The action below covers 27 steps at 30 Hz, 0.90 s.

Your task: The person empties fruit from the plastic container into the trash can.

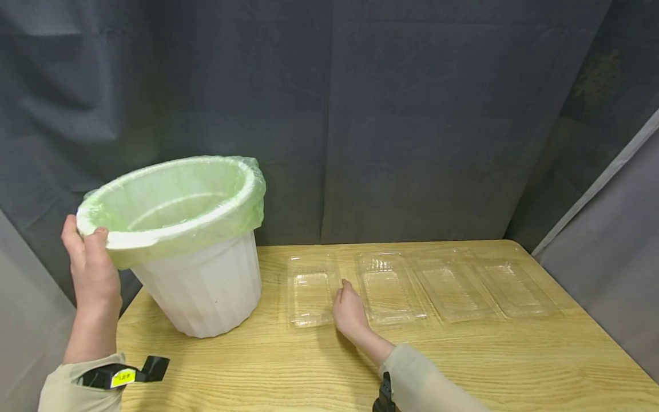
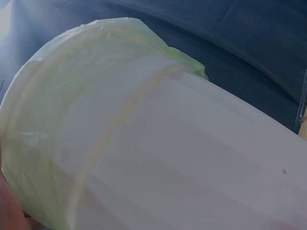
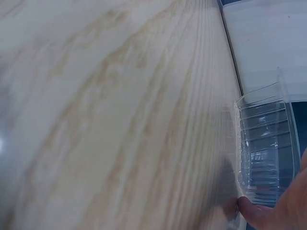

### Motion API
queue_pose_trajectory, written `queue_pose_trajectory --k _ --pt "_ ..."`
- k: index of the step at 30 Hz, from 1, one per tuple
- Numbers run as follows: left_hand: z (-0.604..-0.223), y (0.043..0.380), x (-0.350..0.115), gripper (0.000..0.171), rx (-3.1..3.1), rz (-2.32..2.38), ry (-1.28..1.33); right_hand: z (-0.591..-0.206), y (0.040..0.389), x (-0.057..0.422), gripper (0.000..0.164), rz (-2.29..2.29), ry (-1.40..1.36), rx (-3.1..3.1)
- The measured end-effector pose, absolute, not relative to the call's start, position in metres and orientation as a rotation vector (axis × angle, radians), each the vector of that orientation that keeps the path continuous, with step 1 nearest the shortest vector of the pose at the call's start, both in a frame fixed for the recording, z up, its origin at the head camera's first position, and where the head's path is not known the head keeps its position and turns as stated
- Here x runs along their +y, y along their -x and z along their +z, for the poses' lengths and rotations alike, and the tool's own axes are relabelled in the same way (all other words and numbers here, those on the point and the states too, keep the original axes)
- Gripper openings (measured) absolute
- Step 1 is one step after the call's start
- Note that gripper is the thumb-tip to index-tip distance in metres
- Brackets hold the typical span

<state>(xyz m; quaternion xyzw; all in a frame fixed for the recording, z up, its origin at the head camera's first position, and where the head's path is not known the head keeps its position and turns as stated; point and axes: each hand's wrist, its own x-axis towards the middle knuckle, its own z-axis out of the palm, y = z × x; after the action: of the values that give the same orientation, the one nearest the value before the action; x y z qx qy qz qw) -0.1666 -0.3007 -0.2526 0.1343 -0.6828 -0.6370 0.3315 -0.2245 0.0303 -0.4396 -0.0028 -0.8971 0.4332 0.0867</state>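
A white waste bin (image 1: 206, 286) stands at the left of the wooden table, leaning a little to the left in the head view. A pale green bin liner (image 1: 231, 220) is folded over its rim. My left hand (image 1: 95, 274) grips the rim on the left side, thumb over the top; only a sliver of it shows in the left wrist view. The leftmost clear plastic container (image 1: 311, 292) lies just right of the bin. Its right edge is pinched by my right hand (image 1: 352, 312), whose thumb and fingers also meet the container wall (image 3: 264, 139) in the right wrist view.
Three more clear plastic containers, the nearest one (image 1: 388, 289) beside my right hand, lie in a row toward the table's right edge. A dark grey curtain (image 1: 412, 114) hangs behind the table (image 1: 288, 372). Grey panels stand at both sides.
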Motion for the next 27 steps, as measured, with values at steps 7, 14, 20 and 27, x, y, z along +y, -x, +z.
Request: queue_pose_trajectory --k 7,14,20,27 --pt "-0.253 0.168 -0.301 0.059 -1.802 -1.645 -0.358 -0.436 0.226 0.031 0.045 1.358 -0.001 -2.648" --pt "-0.251 0.167 -0.304 0.058 -1.872 -1.517 -0.455 -0.418 0.228 0.035 0.049 1.432 -0.055 -2.613" --pt "-0.246 0.165 -0.307 0.06 -1.911 -1.423 -0.518 -0.4 0.23 0.047 0.05 1.437 -0.085 -2.603" --pt "-0.235 0.162 -0.304 0.063 -1.967 -1.327 -0.509 -0.383 0.232 0.068 0.048 1.406 -0.119 -2.586"
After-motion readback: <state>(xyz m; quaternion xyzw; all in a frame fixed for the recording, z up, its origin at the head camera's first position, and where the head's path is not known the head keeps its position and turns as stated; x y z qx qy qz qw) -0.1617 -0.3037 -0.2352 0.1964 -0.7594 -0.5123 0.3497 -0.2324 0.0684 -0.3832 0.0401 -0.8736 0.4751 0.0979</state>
